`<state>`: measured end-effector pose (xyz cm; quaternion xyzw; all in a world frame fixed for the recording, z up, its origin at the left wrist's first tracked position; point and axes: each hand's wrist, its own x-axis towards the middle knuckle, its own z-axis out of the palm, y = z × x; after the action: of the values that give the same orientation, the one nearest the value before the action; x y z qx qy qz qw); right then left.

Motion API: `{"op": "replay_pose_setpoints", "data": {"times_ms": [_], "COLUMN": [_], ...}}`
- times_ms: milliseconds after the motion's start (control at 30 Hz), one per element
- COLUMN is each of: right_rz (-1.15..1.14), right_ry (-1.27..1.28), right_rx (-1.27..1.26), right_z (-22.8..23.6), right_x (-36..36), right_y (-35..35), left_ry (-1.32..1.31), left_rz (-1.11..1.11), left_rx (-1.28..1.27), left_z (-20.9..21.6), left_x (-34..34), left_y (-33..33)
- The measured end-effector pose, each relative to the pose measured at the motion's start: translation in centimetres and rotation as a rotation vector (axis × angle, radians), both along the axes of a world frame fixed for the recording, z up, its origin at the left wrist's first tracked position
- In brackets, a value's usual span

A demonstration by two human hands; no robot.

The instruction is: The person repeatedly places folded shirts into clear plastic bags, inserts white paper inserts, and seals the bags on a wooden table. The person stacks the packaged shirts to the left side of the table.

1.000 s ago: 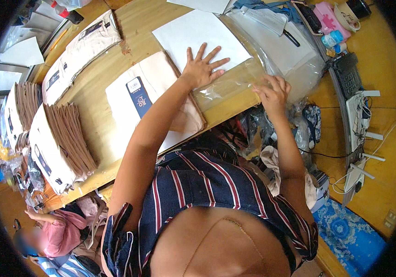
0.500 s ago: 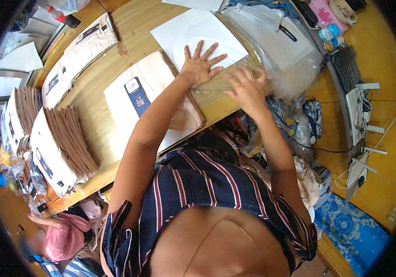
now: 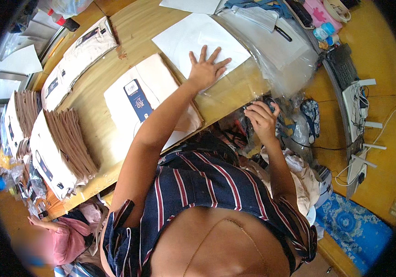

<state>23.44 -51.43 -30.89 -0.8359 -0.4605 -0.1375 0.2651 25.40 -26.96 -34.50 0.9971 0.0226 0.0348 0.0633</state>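
My left hand [image 3: 202, 74] lies flat with spread fingers on the lower part of a white sheet [image 3: 193, 34] on the table. My right hand [image 3: 263, 121] is just off the table's near edge, its fingers curled and drawn together. A small dark bit shows at its fingertips, too small to make out. Under my left forearm lies a folded cream garment [image 3: 115, 99] with a dark blue tag [image 3: 137, 99]. Right of the sheet, clear plastic bags [image 3: 294, 76] lie over white papers.
Stacks of folded garments with brown edges [image 3: 73, 143] stand at the left of the wooden table [image 3: 128, 27]. More folded cream garments [image 3: 89, 51] lie behind them. A black-handled tool [image 3: 282, 33] rests on the papers. A person in pink [image 3: 71, 242] is at the lower left.
My right hand has moved toward me, from beside the sheet to off the table edge, and its fingers have curled. My left hand still lies spread on the sheet, slightly farther right.
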Motion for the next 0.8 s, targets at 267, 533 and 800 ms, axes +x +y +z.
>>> {"op": "replay_pose_setpoints", "data": {"times_ms": [267,533,800], "right_rz": [-0.387,-0.542,-0.483], "right_ry": [0.617,1.299,1.708], "right_rx": [0.211,0.817,1.169], "right_z": [-5.2,-6.3,-5.0], "right_x": [0.5,-1.0,-1.5], "right_y": [-7.8,-5.3,-2.4], "left_ry": [0.14,-0.194,0.17], "left_rz": [-0.002,0.624,0.346], "left_rx": [-0.363,-0.171,-0.63], "left_z": [6.1,2.2,4.8], "left_x": [-2.4,0.5,1.4], "left_y": [-9.3,0.8,4.1]}}
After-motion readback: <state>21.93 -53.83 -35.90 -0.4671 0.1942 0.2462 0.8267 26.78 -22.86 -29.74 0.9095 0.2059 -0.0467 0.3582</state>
